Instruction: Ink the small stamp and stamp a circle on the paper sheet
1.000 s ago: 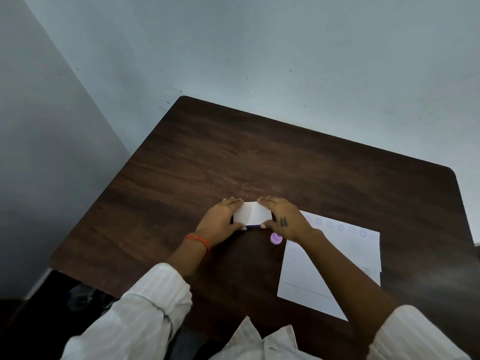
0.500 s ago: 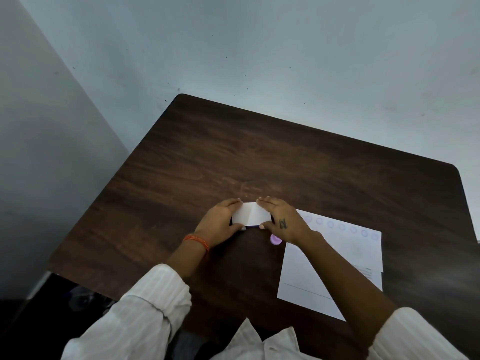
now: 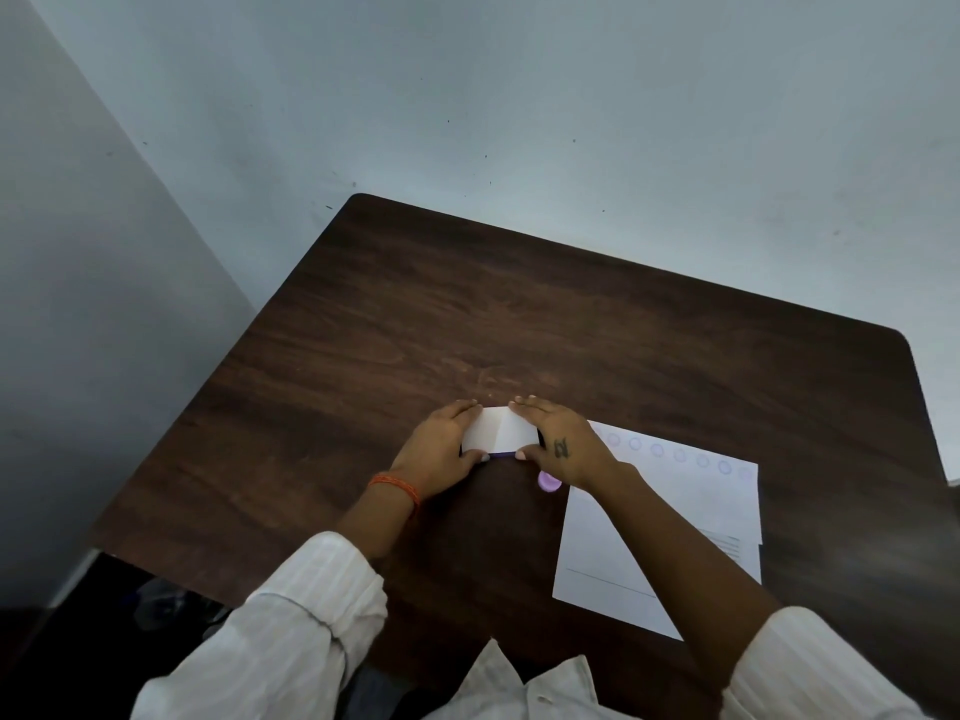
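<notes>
A small white ink pad case with a purple lower edge lies on the dark wooden table. My left hand grips its left end and my right hand grips its right end, thumbs on the near edge. A small lilac round stamp sits on the table just under my right wrist, partly hidden. To the right lies the white paper sheet with a row of several faint purple circles along its far edge; my right forearm covers part of it.
Grey walls stand close behind and to the left of the table. The table's left edge drops to a dark floor area with dim objects. White sleeves fill the bottom of the view.
Nothing visibly moved on the table; both hands stay on the ink pad case. Only the camera view shifted slightly.
</notes>
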### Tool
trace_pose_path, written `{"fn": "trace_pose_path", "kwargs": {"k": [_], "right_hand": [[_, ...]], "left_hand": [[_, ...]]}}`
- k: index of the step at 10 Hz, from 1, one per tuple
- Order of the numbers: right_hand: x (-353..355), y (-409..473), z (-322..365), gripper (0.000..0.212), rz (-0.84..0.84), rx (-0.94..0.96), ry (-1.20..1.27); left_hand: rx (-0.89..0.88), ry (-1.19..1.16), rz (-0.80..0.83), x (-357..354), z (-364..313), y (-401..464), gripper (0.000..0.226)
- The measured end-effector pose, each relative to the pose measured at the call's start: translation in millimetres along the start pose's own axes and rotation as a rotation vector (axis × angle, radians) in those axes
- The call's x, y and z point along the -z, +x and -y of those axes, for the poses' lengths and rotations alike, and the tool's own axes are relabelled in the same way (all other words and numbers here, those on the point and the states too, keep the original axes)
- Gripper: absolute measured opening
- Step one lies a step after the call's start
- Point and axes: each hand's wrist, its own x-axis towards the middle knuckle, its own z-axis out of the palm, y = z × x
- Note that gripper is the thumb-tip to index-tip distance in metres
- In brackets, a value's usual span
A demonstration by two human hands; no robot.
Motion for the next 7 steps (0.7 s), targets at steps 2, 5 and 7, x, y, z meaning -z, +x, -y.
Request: {"fn": "trace_pose_path", "kwargs": {"k": [2, 5, 7], "right_hand": [[1.5, 1.4, 1.3, 0.068, 0.005, 0.001, -0.014], [5.3, 2.5, 2.0, 0.073, 0.023, 0.019, -0.051], [8.6, -0.9, 3.2, 0.068, -0.044, 0.037, -0.003]], "left_hand": [[-0.015, -0.013, -0.019, -3.1, 0.1, -1.2, 0.069], [-0.021, -0.026, -0.007, -3.5, 1.3, -3.5, 0.077], [-0.032, -0.034, -0.026, -3.3, 1.7, -3.7, 0.076]]}}
